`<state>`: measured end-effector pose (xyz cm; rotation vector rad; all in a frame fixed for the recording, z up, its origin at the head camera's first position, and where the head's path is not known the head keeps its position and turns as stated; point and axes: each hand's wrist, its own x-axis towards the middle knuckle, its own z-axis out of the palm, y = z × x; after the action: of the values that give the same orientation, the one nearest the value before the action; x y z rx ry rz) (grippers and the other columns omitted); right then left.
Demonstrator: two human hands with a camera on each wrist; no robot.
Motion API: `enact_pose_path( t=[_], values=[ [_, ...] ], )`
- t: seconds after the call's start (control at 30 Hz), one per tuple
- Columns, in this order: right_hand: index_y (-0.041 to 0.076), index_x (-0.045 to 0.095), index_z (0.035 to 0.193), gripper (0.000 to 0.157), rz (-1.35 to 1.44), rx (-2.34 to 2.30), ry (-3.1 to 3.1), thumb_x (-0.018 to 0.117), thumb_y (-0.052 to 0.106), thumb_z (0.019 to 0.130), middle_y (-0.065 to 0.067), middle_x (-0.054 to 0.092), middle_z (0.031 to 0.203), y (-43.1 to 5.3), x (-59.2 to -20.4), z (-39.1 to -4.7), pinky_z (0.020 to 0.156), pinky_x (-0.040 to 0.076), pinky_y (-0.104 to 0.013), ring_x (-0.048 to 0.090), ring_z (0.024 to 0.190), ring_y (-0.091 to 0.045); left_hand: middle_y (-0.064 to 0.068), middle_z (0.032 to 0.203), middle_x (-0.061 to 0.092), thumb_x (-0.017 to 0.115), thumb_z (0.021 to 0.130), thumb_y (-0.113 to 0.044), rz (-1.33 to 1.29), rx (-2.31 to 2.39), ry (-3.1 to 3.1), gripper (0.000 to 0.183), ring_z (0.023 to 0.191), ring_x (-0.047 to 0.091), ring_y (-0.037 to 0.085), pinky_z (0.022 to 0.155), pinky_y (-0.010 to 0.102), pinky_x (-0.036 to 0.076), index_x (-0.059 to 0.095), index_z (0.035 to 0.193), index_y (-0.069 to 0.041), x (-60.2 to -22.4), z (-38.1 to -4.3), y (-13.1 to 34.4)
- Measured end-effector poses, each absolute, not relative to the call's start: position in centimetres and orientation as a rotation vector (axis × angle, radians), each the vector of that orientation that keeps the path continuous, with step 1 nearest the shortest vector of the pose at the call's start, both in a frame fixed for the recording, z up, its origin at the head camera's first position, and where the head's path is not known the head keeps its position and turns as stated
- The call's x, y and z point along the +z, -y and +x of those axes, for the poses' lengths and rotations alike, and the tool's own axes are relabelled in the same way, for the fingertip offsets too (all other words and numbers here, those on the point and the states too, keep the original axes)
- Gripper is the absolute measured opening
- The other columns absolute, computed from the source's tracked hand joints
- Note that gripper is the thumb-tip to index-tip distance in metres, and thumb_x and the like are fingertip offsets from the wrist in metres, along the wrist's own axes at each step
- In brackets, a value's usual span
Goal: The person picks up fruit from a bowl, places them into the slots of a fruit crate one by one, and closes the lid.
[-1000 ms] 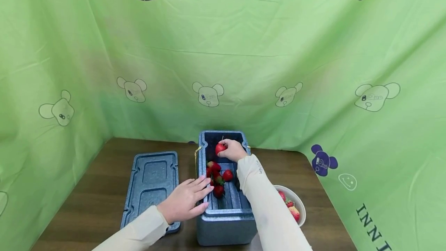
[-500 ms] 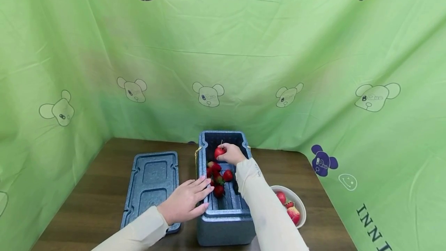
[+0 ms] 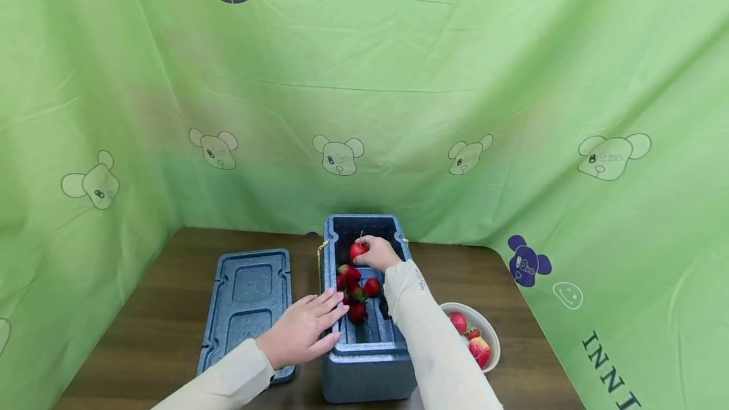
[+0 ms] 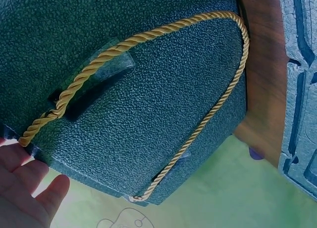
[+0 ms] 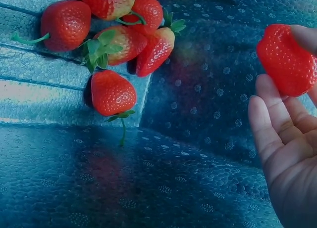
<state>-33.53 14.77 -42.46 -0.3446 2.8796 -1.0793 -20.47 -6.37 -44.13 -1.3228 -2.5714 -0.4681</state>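
Observation:
My right hand (image 3: 380, 254) pinches a red strawberry (image 5: 283, 60) between thumb and fingers, inside the far half of a blue foam box (image 3: 373, 348). The fruit's thin stem points up in the head view. Below and nearer lie several strawberries (image 5: 113, 93) on the ridged box floor, some with green leaves. My left hand (image 3: 303, 330) rests with its fingers straight over the box's left rim. In the left wrist view, its fingertips (image 4: 55, 192) are right at the rim, near a twisted gold rope handle (image 4: 210, 116) on the side wall.
A blue foam lid (image 3: 250, 290) lies on the brown wooden table (image 3: 142, 328), left of the box. On the right stands a white bowl (image 3: 497, 347) of more strawberries, partly behind my right sleeve (image 3: 438, 347). A green printed cloth (image 3: 398, 106) hangs around the table.
My right hand has moved slightly toward me and lower in the box with the strawberry still pinched. My left hand has stayed on the rim.

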Motion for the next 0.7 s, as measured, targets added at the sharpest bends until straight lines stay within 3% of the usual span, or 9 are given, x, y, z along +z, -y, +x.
enact_pose_path(
  t=[0.7],
  values=[
    [-0.002, 0.064, 0.118, 0.044, -0.35, -1.237, -2.818, 0.073, 0.001, 0.075, -0.018, 0.067, 0.105, -14.03, -41.84, -33.73, 0.084, 0.05, -0.039, 0.062, 0.093, -0.028, 0.01, 0.144, 0.046, 0.042, 0.101, -0.036, -1.309, -0.516, 2.639, 0.048, 0.135, 0.04, 0.026, 0.104, 0.045, 0.037, 0.054, 0.137, -0.007, -44.24, -20.32, 6.4]
  ],
)
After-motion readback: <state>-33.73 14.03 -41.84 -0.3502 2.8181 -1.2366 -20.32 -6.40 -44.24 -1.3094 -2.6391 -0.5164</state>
